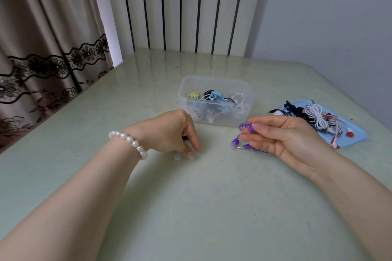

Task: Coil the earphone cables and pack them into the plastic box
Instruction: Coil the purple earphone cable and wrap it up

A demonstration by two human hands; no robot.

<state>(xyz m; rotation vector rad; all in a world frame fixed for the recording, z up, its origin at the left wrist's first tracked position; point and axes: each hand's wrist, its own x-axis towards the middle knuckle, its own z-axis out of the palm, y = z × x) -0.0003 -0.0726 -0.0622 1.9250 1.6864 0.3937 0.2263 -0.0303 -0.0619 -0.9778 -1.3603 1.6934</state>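
Several coiled sets already sit in the plastic box [215, 101] mid-table, right hand [286, 135] pinches the coiled purple earphones [246, 131] just near of it, left hand [169, 133] fingertips down, apparently empty, and more earphones [318, 118] wait far right.

Text: none readable.
Box [214, 101]: clear plastic, no label legible.
Blue lid [358, 135]: no print visible.
Earphones [247, 128]: no brand legible.

Soft even daylight, wide-angle edge distortion
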